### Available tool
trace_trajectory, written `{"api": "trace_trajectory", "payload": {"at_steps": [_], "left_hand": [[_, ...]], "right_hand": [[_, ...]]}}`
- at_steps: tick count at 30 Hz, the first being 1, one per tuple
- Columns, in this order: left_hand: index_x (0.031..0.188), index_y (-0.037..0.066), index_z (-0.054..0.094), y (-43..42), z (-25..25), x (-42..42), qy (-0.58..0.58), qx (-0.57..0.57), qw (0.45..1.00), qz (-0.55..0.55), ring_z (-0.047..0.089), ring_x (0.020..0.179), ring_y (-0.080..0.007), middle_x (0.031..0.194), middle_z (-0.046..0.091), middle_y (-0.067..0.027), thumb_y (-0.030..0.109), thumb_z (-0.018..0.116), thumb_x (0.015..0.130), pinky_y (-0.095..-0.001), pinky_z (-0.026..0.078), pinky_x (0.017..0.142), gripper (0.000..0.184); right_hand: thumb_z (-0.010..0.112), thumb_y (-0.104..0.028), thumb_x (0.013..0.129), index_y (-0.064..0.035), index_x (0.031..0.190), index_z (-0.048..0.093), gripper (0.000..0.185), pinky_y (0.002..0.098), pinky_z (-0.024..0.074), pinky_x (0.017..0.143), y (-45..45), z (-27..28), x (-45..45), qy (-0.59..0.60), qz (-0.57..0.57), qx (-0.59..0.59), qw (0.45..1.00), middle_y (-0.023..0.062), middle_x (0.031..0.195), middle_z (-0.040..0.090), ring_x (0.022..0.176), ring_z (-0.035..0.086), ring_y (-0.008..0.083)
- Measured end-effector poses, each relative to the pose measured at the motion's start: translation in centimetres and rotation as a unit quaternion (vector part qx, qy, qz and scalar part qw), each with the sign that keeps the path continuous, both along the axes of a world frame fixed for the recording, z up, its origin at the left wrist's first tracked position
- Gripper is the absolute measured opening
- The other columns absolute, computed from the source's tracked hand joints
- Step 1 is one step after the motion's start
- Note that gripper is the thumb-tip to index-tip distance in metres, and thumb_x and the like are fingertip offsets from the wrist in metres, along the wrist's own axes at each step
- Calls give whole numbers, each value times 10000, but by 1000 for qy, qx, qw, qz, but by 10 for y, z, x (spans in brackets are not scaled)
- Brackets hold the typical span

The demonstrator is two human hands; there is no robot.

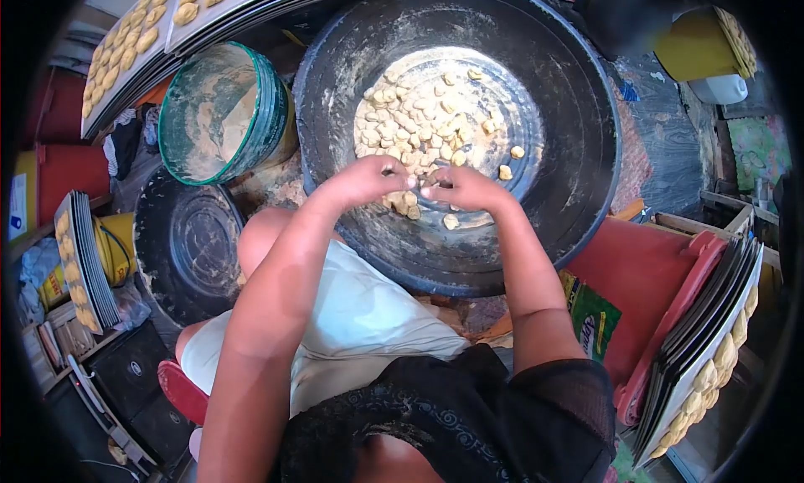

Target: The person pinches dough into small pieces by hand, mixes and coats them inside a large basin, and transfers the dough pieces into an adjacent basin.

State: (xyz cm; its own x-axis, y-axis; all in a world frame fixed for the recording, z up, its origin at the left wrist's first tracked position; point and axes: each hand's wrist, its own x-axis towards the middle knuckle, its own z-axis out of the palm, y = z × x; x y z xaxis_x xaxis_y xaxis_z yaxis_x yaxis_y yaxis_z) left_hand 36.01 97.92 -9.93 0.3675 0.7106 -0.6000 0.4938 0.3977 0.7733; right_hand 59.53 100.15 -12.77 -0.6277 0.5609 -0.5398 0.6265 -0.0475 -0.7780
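A large black basin (578,181) in front of me holds many small pale dough pieces (410,118), dusted with flour and heaped toward its left side. Over the near part of the heap, my left hand (374,180) has its fingers curled in a pinch. My right hand (466,188) is curled too, its fingertips almost meeting those of the left. Whatever lies between the fingertips is too small to make out. A few loose dough pieces rest below and right of the hands.
Left of the basin stands a green-rimmed bucket (251,139) with flour, above a smaller black basin (146,248). Trays (172,22) of shaped dough sit upper left, with more stacked trays (84,257) at far left. At right, stacked trays (712,332) lean near a red container (624,273).
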Motion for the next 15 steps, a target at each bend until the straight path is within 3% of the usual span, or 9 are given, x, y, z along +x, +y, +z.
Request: {"api": "trace_trajectory", "payload": {"at_steps": [1,2,3,7,8,9,12,15], "left_hand": [[994,60,665,-4,-12,-6,48,88,994,-45,599,959,-270,1091,589,-157,274,684,821,-348,487,826,276],[1035,63,668,-4,-18,-10,95,175,976,-89,591,1010,-305,1117,586,-178,291,687,813,-363,474,878,318],[1107,54,651,-1,-9,-12,134,123,981,-69,536,1117,-365,1166,557,-231,329,698,788,-371,408,976,423],[1069,30,652,11,-15,-23,122,219,960,126,575,1068,-368,1118,594,-254,338,694,774,-397,441,928,428],[1065,29,652,14,-15,-25,125,210,960,140,584,1056,-361,1109,601,-248,335,694,774,-394,447,918,424],[1062,29,653,15,-15,-25,126,200,959,154,593,1043,-355,1101,608,-241,333,693,774,-390,453,909,421],[1055,26,652,17,-18,-26,104,165,966,168,620,991,-341,1052,636,-220,325,688,777,-383,475,868,410],[1052,19,650,17,-19,-28,91,167,968,163,644,931,-331,990,661,-205,319,684,781,-378,490,830,405]], "right_hand": [[696,-513,760,-27,1026,692,554,379,497,819,5,-24,7,-41,-9,17,999,164,964,687,897,657,300],[714,-504,740,-27,1061,676,576,377,493,841,12,-55,13,-75,-30,35,996,171,998,678,927,649,305],[733,-495,720,-27,1097,661,605,375,489,863,22,-89,17,-108,-51,54,991,177,1032,668,956,641,310],[801,-409,675,-91,1296,533,746,361,464,940,34,-165,-24,-198,-109,121,967,184,1269,564,1108,578,300],[820,-387,652,-138,1412,384,911,416,402,1023,28,-163,-49,-231,-91,167,954,159,1439,387,1257,449,301],[781,-475,671,-158,1441,328,948,519,350,1044,21,-155,-75,-280,-70,155,945,163,1476,311,1355,304,343],[770,-458,705,-212,1445,329,896,566,355,1021,-8,-168,-121,-322,-129,224,911,153,1468,320,1342,312,357],[755,-400,748,-240,1449,321,840,492,395,1011,-3,-181,-107,-267,-89,179,943,163,1428,367,1303,371,338]]}}
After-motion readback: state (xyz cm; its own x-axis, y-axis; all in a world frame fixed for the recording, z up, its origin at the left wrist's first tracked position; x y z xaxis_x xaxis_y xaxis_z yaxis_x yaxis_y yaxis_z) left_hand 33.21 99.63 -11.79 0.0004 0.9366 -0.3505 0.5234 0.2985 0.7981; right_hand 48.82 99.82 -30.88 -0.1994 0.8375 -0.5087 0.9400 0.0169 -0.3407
